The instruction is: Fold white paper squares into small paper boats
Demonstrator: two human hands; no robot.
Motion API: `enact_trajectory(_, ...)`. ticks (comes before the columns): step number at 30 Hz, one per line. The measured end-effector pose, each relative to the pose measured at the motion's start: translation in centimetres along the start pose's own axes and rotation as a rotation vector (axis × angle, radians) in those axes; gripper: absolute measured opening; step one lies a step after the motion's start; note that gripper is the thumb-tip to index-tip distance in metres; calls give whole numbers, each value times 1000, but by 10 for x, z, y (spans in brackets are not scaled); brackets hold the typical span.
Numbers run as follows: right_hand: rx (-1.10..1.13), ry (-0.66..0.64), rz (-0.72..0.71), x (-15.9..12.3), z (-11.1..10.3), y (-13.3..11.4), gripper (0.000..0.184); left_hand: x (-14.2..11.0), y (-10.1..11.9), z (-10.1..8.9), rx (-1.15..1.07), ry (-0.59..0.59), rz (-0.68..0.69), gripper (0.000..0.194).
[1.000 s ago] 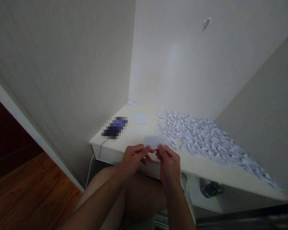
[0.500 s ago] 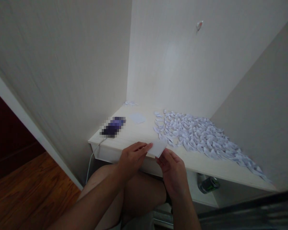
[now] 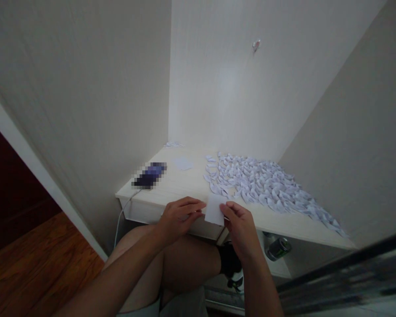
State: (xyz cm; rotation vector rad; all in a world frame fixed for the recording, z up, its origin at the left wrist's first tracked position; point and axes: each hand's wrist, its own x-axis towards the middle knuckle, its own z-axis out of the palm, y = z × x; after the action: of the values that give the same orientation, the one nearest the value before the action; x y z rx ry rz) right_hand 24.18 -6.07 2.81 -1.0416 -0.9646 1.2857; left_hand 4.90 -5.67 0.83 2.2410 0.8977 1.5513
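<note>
A small white sheet of paper (image 3: 214, 210) is held above the front edge of the desk. My right hand (image 3: 240, 220) pinches its right side, thumb on top and fingers underneath. At the sheet's left edge is my left hand (image 3: 181, 218), its fingers stretched toward the paper with a gap between thumb and forefinger; whether a fingertip touches the edge is hard to tell. Beyond my hands, many folded white paper pieces (image 3: 267, 185) lie spread over the right part of the desk. Some flat white sheets (image 3: 182, 163) rest farther back on the left.
A pixelated phone-like object (image 3: 149, 175) with a white cable (image 3: 121, 215) lies at the desk's left. More white paper scraps (image 3: 173, 144) are in the back corner. A dark can (image 3: 278, 249) lies on the shelf below. Walls enclose the desk (image 3: 185, 185).
The sheet has turned to sit more upright in my right hand, whose thumb now lies on top. My left fingers have come off its face to the edge. The view has shifted slightly.
</note>
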Motion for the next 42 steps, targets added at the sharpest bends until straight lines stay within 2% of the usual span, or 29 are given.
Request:
enact_trajectory(4,-196,-59,-51,-2,-8,-7,27,-1,2,0,-19,-1,19,25)
enact_trajectory(9,-322,-102,-119,-4,-5,-15,25,-5,-4,-1,57,-60,37,22)
enact_trajectory(19,-107,-160,-31,0,-4,-11,24,0,0,-2,-28,10,-25,14)
enact_trajectory(22,-52,-229,-122,-1,-7,-7,27,4,4,-3,-71,76,-74,10)
enact_trajectory(25,-174,-324,-252,-2,-8,-7,29,6,8,-4,-165,82,-193,7)
enact_trajectory(28,-313,-280,-378,-5,-2,-10,7,6,10,-5,-254,79,-282,8)
enact_trajectory(31,-310,-224,-431,-6,8,-13,17,6,12,-2,-294,113,-336,8)
enact_trajectory(34,-237,-215,-400,-8,16,-11,23,6,13,3,-425,196,-442,12)
enact_trajectory(37,-180,-191,-338,-8,21,-6,19,7,15,6,-542,286,-551,15)
enact_trajectory(42,-128,-102,-295,-8,31,0,16,9,17,5,-554,357,-618,20)
